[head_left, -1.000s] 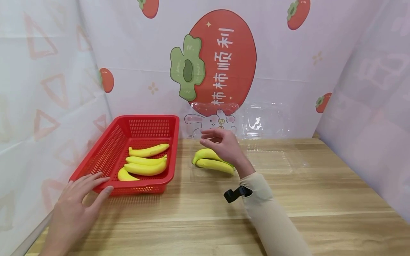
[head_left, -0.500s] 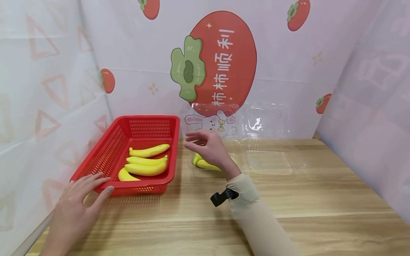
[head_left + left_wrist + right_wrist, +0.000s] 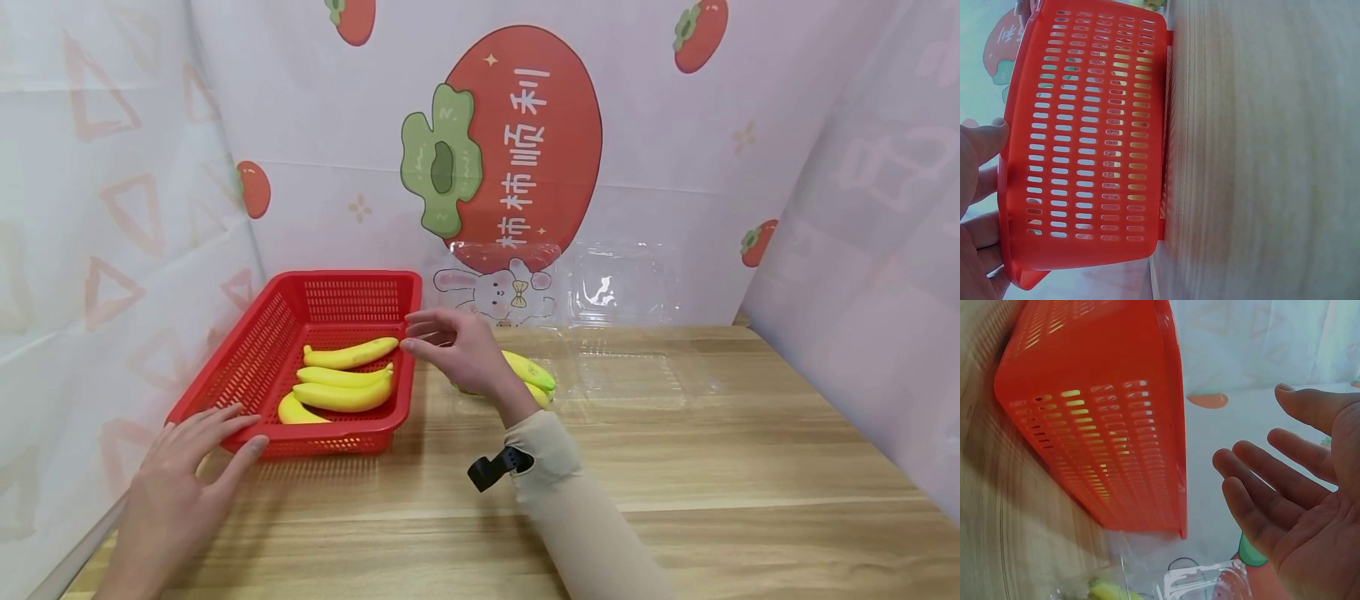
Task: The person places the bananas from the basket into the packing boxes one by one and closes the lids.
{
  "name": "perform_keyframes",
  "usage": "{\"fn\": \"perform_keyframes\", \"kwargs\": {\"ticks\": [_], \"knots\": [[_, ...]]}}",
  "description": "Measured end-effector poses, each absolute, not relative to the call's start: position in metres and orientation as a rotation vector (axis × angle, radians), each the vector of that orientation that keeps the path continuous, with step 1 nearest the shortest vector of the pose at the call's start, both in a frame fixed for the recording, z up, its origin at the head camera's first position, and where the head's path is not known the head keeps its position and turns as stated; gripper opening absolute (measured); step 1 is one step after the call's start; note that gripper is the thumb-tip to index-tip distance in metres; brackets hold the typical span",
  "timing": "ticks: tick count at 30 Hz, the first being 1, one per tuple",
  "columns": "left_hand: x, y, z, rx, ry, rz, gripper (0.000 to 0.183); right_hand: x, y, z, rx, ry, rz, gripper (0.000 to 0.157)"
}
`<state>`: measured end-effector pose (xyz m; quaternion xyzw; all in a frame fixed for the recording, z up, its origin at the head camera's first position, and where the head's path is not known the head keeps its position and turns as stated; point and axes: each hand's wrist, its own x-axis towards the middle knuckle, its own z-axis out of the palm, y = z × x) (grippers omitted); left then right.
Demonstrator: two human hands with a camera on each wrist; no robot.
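Head view, basket point(image 3: 322, 431), bananas point(image 3: 341, 379) inside mostly crosswise (farthest stem point(image 3: 307, 351) left)

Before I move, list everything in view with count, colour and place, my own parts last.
Wood-grain tabletop: 1, light brown, underneath
Printed backdrop: sheet count unclear, mostly white with red persimmons, behind and at both sides
Perforated basket: 1, red, left on tabletop
Bananas: 4 visible, yellow, inside basket
Clamshell boxes: 2, clear, right of basket, lids up
More bananas: 2 visible, yellow with some green, left box, partly hidden
Left hand: 1, bare, on basket's near-left rim
Right hand: 1, bare, by basket's right rim
Wrist device: 1, black, right wrist
Sleeve: 1, beige, right arm
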<state>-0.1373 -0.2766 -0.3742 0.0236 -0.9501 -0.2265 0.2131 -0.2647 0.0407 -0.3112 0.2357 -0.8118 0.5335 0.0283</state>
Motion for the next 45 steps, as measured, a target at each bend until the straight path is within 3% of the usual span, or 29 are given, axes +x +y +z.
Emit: {"fn": "perform_keyframes", "kwargs": {"ticks": [45], "knots": [[-0.139,-0.277,-0.374,0.066,-2.644,-0.609,0.06,-0.247,-0.023,-0.304,0.874,-2.487,1.762,0.042]]}}
